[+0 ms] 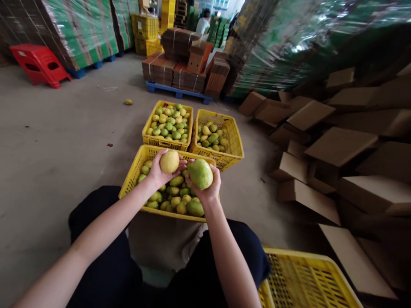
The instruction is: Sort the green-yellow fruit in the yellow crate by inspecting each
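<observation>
My left hand (pixel 156 172) holds a round yellow fruit (pixel 169 161) in its palm, the fingers reaching out to the right beneath it. Beside it my right hand (pixel 214 188) grips a larger green, pear-shaped fruit (pixel 201 174), its fingers partly hidden behind the fruit. The exact kind of fruit is hard to tell. Both hands are above a yellow plastic crate (pixel 129 179) that contains many green and yellow fruits (pixel 176 201). The two held fruits are a small gap apart.
Behind stand a full yellow crate (pixel 145 136) and a partly filled one (pixel 236 134). Another crate (pixel 305 273) is at my lower right. Cardboard boxes (pixel 340 145) pile up on the right. A red stool (pixel 40 64) and a loose fruit (pixel 128 102) are left; a person (pixel 203 25) is far back.
</observation>
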Motion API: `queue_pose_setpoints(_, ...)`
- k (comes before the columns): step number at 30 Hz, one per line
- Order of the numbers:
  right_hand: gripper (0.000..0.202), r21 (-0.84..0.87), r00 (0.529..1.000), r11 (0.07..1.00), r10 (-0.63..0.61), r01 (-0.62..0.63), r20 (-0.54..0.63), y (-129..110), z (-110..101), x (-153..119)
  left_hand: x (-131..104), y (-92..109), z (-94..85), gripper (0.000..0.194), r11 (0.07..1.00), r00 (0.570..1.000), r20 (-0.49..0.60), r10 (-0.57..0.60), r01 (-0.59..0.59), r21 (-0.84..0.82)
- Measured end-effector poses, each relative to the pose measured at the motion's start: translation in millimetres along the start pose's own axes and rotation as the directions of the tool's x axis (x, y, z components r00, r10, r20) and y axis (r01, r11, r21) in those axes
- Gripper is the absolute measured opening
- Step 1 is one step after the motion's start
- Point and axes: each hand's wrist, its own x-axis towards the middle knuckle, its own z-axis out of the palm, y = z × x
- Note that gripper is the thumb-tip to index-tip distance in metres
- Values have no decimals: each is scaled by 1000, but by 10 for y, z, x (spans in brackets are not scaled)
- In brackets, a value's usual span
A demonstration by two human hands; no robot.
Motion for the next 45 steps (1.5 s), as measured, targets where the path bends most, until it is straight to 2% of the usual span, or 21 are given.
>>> queue_pose_setpoints(4, 33, 36, 1000, 999, 29, -29, 6, 15, 6, 22, -20, 21, 18, 46, 995, 999, -4, -50, 50, -84)
queue_pose_setpoints(7, 36, 57, 999, 997, 47, -46, -6, 22, -37, 64, -13, 52, 31, 45, 981, 992, -91, -92, 74, -181)
queue_pose_setpoints(10, 40, 93, 992, 990, 112, -106, -61, 33, -109, 118, 24, 66, 20, 56, 959, 975, -174, -137, 86, -272)
queue_pose_setpoints(12, 42, 119, 985, 983, 150, -139, -88, 50, -153, 148, 45, 59, 5, 63, 946, 972, -178, -157, 96, -311)
queue_pose_setpoints(20, 43, 161, 980, 973, 179, -163, -88, 107, -212, 200, 11, 38, -38, 78, 952, 974, -81, -213, 188, -241)
queue_pose_setpoints(25, 42, 122, 976, 981, 166, -150, -139, 119, -183, 190, 23, 25, -48, 73, 966, 975, -105, -196, 174, -191)
queue_pose_setpoints(27, 36, 80, 985, 993, 93, -82, -144, 137, -155, 172, 17, -8, -33, 59, 982, 985, -114, -129, 111, -152)
queue_pose_setpoints(28, 33, 45, 990, 999, 20, -13, -143, 144, -138, 160, 7, -28, -24, 47, 993, 993, -107, -56, 44, -110)
queue_pose_setpoints(29, 33, -6, 987, 997, -75, 75, -140, 147, -119, 145, -6, -47, -14, 36, 997, 995, -85, 46, -51, -50)
queue_pose_setpoints(30, 41, -76, 974, 982, -184, 175, -133, 144, -100, 127, -20, -62, -7, 33, 985, 984, -42, 172, -171, 30)
queue_pose_setpoints(31, 52, -166, 946, 946, -300, 278, -120, 136, -79, 106, -35, -71, -3, 40, 945, 952, 26, 303, -304, 119)
queue_pose_setpoints(33, 73, -381, 852, 801, -520, 462, -60, 105, -34, 53, -60, -67, -3, 57, 794, 837, 207, 507, -547, 267)
queue_pose_setpoints(34, 76, -481, 795, 701, -606, 527, -12, 87, -10, 22, -69, -56, -7, 60, 711, 774, 287, 565, -633, 308)
queue_pose_setpoints(35, 75, -560, 739, 597, -672, 575, 42, 71, 15, -13, -77, -40, -10, 61, 649, 728, 345, 592, -685, 333)
queue_pose_setpoints(36, 72, -611, 689, 505, -718, 610, 95, 60, 39, -48, -86, -24, -10, 61, 615, 706, 379, 598, -708, 348)
queue_pose_setpoints(37, 69, -636, 657, 443, -741, 632, 136, 54, 63, -82, -99, -9, -5, 60, 607, 705, 391, 592, -709, 360)
queue_pose_setpoints(39, 63, -634, 650, 423, -741, 647, 168, 59, 99, -138, -140, 8, 20, 59, 634, 739, 373, 561, -673, 380)
queue_pose_setpoints(43, 59, -560, 740, 571, -662, 600, 119, 80, 96, -163, -251, -9, 110, 57, 751, 843, 319, 433, -533, 390)
queue_pose_setpoints(45, 58, -535, 763, 617, -641, 577, 83, 74, 67, -140, -281, -24, 142, 57, 803, 880, 293, 373, -465, 374)
